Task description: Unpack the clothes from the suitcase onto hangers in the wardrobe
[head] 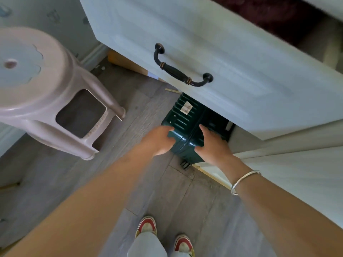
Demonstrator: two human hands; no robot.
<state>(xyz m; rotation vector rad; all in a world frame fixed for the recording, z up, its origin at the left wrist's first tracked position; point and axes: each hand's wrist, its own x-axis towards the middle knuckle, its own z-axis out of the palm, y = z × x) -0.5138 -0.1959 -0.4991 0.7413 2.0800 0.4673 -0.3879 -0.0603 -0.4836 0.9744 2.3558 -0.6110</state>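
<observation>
Your left hand (159,140) and right hand (213,144) clasp the near end of the dark green suitcase (185,125), fingers curled round its two sides; it sits on the grey floor (148,182), partly under the open drawer (232,58); its long axis runs away from you, wheel (185,165) at your end.

A stool (37,80) left of the suitcase (183,125), drawer (232,58) above.

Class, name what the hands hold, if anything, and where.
The left hand and right hand hold the green suitcase by the opposite sides of its near end.
</observation>
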